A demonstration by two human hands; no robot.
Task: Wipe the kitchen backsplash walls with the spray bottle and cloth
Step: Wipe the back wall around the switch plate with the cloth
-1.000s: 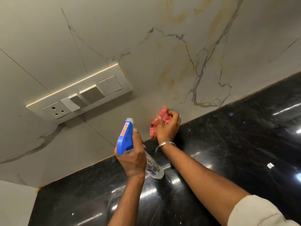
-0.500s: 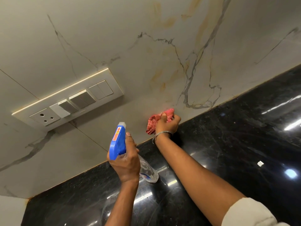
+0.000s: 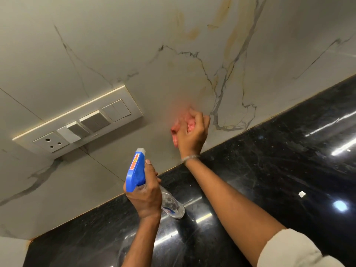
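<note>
Right hand point(image 3: 192, 133) is clamping a blurred pink cloth point(image 3: 178, 130) against glossy veined backsplash point(image 3: 173, 78), just above the black polished worktop point(image 3: 269, 160) edge; left hand point(image 3: 146, 195) is gripping the blue-headed clear spray bottle point(image 3: 136, 168) at 7 o'clock.

surface: glossy black stone countertop point(image 3: 269, 160) | on it: small white scrap point(image 3: 301, 194)

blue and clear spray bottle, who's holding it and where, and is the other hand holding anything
The left hand grips the clear plastic spray bottle with blue trigger head around its neck. The right hand clutches a bunched pink cloth.
</note>
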